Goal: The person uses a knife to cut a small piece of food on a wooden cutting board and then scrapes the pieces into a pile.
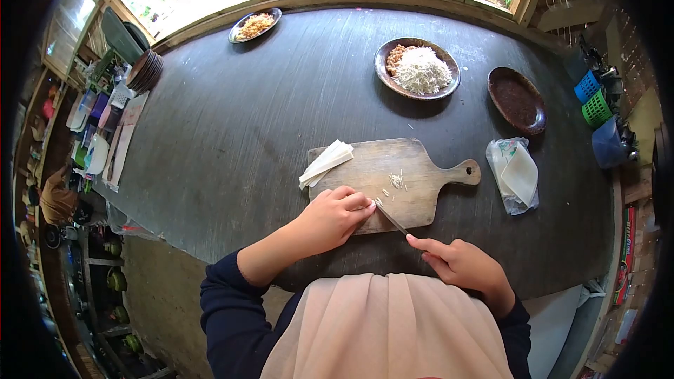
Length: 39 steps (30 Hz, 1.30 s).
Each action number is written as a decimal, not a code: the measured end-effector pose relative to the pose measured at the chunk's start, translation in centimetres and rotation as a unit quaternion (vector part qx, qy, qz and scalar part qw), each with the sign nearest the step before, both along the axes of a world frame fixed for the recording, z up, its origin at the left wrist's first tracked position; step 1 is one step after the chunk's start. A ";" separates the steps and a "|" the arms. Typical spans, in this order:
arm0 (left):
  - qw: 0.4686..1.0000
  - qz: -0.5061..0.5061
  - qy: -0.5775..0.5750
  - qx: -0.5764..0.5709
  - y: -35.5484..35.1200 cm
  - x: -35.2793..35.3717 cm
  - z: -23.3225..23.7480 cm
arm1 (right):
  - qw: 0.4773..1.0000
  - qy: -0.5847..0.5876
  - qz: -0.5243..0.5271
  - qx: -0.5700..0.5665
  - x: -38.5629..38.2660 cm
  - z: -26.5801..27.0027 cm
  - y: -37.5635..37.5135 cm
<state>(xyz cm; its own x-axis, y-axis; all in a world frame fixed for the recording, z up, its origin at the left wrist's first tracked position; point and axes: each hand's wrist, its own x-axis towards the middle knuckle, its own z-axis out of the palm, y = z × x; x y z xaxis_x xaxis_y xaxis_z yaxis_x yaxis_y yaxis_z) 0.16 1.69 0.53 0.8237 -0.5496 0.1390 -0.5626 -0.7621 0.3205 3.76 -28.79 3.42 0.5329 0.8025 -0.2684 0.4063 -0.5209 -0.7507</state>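
A wooden cutting board [368, 158] lies in front of me, its handle pointing right. My left hand [337, 216] is closed over the board's near edge, pressing down a white piece that its fingers mostly hide. In my right hand [461, 264] is a knife [393, 220], its blade slanting up-left to the left fingertips. Thin white shreds [397, 181] are scattered on the board. Flat white strips [328, 162] overlap at its upper left corner. Right of the board, a clear plastic pack [514, 174] holds a white folded sheet.
At the back, a dish [254, 26] of orange-brown shreds stands left of a larger bowl [417, 69] heaped with white shreds and brown bits. A brown oval dish [517, 100] sits at right. Stacked brown plates [144, 71] and utensil baskets [596, 108] line the table's sides.
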 end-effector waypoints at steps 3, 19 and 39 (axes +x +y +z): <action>1.000 -0.001 0.003 -0.003 0.0 0.1 -0.1 | 1.000 -0.017 -0.012 -0.005 -0.1 -0.2 0.4; 1.000 -0.007 -0.011 -0.021 0.2 0.1 -0.1 | 0.997 -0.069 -0.017 0.037 -0.6 -1.1 0.8; 1.000 -0.003 0.001 -0.010 0.2 0.0 -0.1 | 0.999 -0.012 -0.019 0.039 -0.4 -1.0 0.9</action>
<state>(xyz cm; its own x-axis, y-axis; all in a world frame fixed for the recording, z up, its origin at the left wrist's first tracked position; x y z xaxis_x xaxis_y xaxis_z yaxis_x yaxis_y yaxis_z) 0.21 1.89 0.42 0.8204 -0.5519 0.1496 -0.5670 -0.7517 0.3368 3.40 -27.89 2.42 0.5692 0.7992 -0.1929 0.4062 -0.4774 -0.7792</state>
